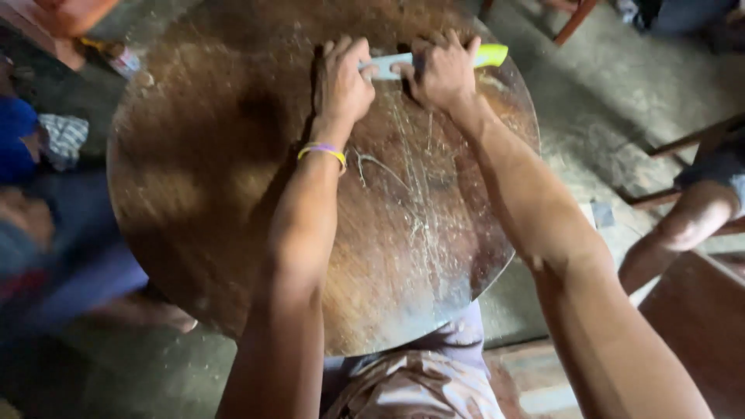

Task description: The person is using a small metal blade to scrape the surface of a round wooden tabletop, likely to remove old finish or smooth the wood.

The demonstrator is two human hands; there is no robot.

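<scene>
Your left hand [341, 81] pinches the blade of a knife [434, 60]; your right hand [444, 71] closes around its yellow-green handle, pressed to a scratched round wooden board [202, 178].

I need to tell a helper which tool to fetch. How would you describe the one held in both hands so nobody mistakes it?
Find the big round brown wooden board filling the view. At its far edge, the left hand and right hand press a knife flat. It is the only tool there, pale-bladed with a bright yellow-green handle.
</scene>
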